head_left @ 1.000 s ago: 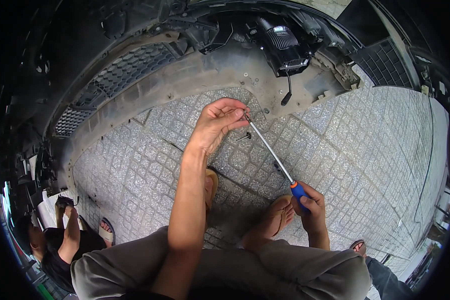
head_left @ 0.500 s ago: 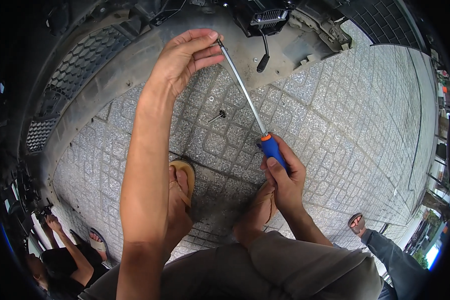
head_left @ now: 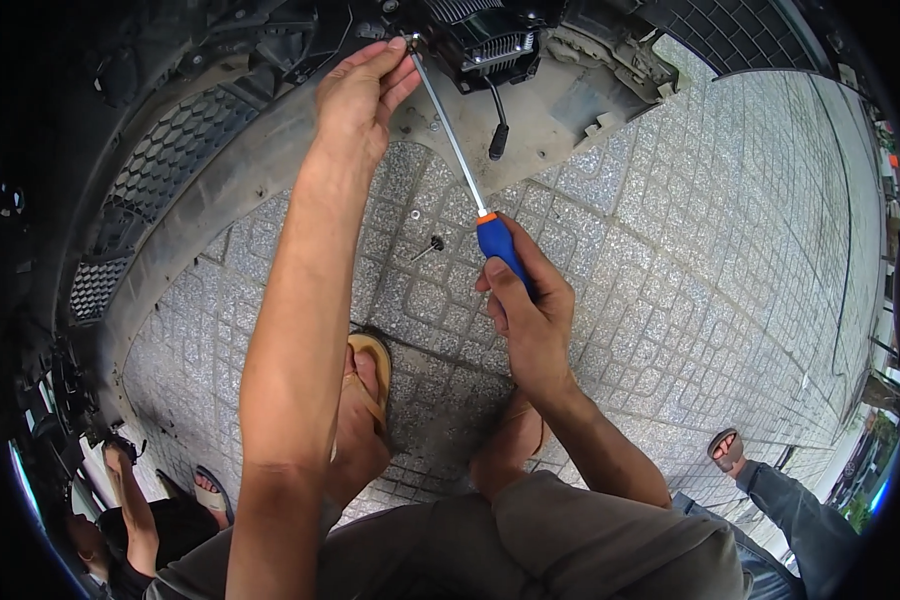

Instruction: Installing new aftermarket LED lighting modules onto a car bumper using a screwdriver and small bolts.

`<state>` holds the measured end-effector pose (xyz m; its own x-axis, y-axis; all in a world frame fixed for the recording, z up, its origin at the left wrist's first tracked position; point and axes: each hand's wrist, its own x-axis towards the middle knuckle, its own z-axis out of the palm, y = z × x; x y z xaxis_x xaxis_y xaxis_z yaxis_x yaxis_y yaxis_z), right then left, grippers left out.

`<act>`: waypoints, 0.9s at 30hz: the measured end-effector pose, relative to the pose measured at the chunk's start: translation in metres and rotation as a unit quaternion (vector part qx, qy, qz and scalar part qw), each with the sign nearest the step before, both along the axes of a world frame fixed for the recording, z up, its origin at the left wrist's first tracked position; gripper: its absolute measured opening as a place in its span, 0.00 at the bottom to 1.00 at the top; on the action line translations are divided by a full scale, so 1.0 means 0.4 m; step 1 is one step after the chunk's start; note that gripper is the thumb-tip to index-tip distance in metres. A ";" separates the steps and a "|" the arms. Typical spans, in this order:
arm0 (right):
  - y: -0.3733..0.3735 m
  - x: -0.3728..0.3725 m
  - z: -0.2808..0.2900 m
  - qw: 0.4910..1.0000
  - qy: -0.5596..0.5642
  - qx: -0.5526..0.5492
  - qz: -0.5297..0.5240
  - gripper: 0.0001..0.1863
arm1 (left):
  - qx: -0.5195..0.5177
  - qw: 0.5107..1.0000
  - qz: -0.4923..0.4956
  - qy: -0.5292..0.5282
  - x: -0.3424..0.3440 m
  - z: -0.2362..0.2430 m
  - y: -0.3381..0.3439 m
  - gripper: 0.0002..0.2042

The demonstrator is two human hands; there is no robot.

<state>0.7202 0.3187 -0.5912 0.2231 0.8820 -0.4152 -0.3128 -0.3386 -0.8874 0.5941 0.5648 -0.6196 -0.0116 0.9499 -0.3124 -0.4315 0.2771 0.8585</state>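
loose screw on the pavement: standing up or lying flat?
Lying flat. The screw rests on its side on the paving, apart from the washer and from the screwdriver held above it.

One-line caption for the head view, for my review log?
Right hand drives a blue-handled screwdriver while left hand steadies its tip at a black lamp unit.

A long screwdriver (head_left: 470, 180) with a blue and orange handle slants up-left, its thin metal shaft tip at a dark finned lamp housing (head_left: 485, 35). 1 loose dark screw (head_left: 432, 245) lies on the paving just beside the handle.
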 end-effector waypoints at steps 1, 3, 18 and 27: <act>-0.004 0.001 -0.005 1.000 -0.002 -0.008 0.001 0.24 | -0.003 1.000 0.006 0.003 0.002 -0.007 -0.008 0.06; 0.003 0.004 -0.008 1.000 -0.003 -0.014 0.005 0.24 | 0.008 1.000 0.009 -0.005 0.001 -0.014 -0.001 0.07; 0.024 0.021 -0.028 0.878 -0.463 0.102 0.063 0.30 | 0.069 0.997 -0.040 -0.005 0.010 0.001 0.026 0.19; 0.038 0.037 -0.002 0.835 -0.525 0.160 0.040 0.28 | 0.149 0.971 0.016 0.185 0.062 -0.021 0.041 0.09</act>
